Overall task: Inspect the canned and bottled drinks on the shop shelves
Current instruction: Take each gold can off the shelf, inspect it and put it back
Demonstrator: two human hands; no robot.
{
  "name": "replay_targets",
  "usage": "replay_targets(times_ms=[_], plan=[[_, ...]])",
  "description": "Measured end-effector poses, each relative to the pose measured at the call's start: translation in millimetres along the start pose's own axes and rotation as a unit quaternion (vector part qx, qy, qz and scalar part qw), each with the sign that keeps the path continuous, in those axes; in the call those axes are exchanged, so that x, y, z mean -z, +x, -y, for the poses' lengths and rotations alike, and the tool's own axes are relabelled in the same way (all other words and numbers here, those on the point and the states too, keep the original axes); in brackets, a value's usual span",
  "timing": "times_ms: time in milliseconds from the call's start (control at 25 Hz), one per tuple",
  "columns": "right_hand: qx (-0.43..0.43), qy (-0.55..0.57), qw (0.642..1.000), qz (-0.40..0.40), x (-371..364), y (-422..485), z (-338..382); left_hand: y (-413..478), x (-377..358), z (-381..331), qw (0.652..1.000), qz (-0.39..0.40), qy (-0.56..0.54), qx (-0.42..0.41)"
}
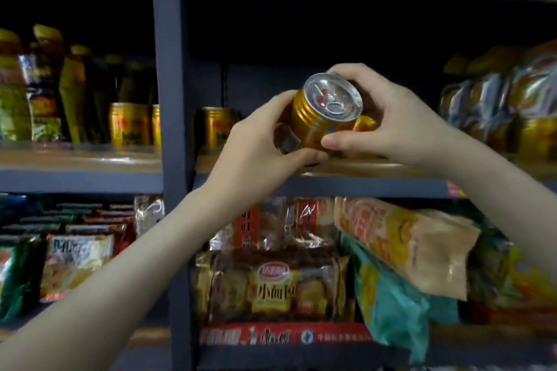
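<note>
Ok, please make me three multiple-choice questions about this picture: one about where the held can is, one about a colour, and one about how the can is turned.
1. Where is the gold can?
A. Lying on the floor.
B. Between the left hand and the right hand, in front of the shelf.
C. Inside a basket.

2. What colour is its lid?
A. Red.
B. Green.
C. Silver.

3. How is the can turned?
A. Upright.
B. Tilted, lid toward the camera.
C. Upside down.

Answers: 1 B, because both hands grip it clear of the shelf; 2 C, because the top shines silver; 3 B, because the whole lid and its pull tab face the camera.
</note>
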State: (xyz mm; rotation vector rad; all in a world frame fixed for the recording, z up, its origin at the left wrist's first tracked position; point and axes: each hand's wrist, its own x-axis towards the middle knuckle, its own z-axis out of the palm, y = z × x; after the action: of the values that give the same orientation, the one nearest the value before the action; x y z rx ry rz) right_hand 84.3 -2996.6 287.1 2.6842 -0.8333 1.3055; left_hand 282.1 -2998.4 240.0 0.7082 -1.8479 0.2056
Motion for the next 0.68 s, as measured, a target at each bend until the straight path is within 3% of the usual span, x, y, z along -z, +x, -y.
replay_targets(times_ms=[360, 680], plan=[[-0.126, -0.088, 0.987, 0.038, 2.8, 62.0, -58.1, 61.3, -40.5, 27.1, 0.987, 0.004, 0.032, 0.160], [-0.173, -0.082, 0.975, 0.113, 7.4, 74.9, -87.3, 82.0, -49.8, 44.8, 0.970, 0.128, 0.072, 0.194]])
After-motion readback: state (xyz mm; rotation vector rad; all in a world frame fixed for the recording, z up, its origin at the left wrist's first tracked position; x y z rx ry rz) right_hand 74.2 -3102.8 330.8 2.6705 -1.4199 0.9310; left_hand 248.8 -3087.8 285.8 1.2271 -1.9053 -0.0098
